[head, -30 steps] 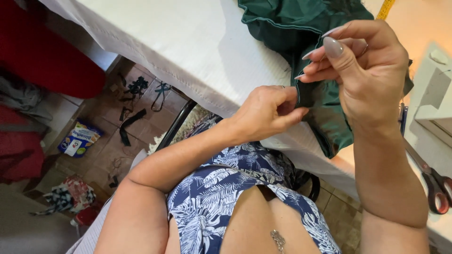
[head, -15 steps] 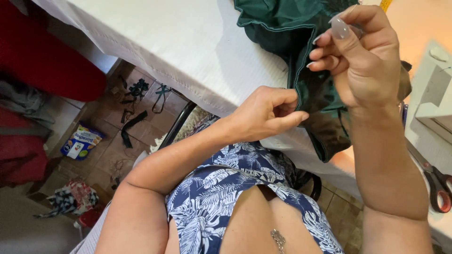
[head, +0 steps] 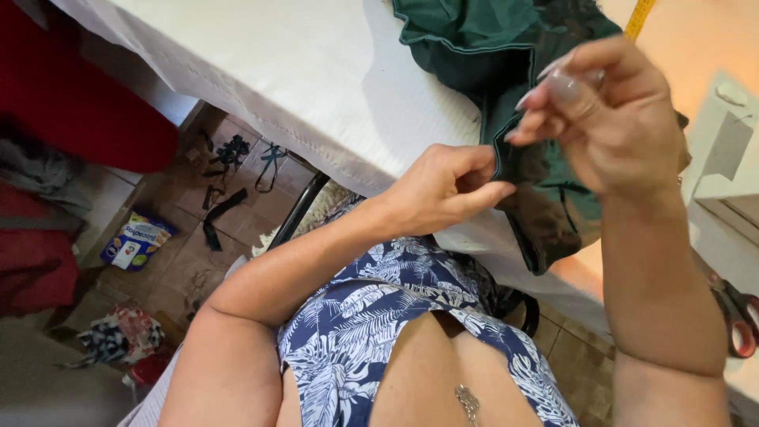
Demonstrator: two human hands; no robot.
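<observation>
A dark green garment (head: 474, 39) lies on a white-covered table (head: 300, 71) and hangs over its near edge. My left hand (head: 443, 190) pinches the garment's dark hanging edge between thumb and forefinger. My right hand (head: 609, 119) is raised just right of that spot, with thumb and forefinger pressed together. Its lower fingertips touch the fabric's edge. Whether something thin sits between the pinched fingers cannot be made out.
Red-handled scissors (head: 739, 316) lie at the right edge, below a white boxy machine (head: 727, 150). A yellow measuring tape (head: 639, 17) shows at the top. On the tiled floor to the left lie a blue packet (head: 134, 241), black straps (head: 225, 158) and cloth scraps (head: 111, 336).
My right hand has lifted up and away from the fabric's edge, its thumb and forefinger staying pinched. My left hand keeps its hold on the garment.
</observation>
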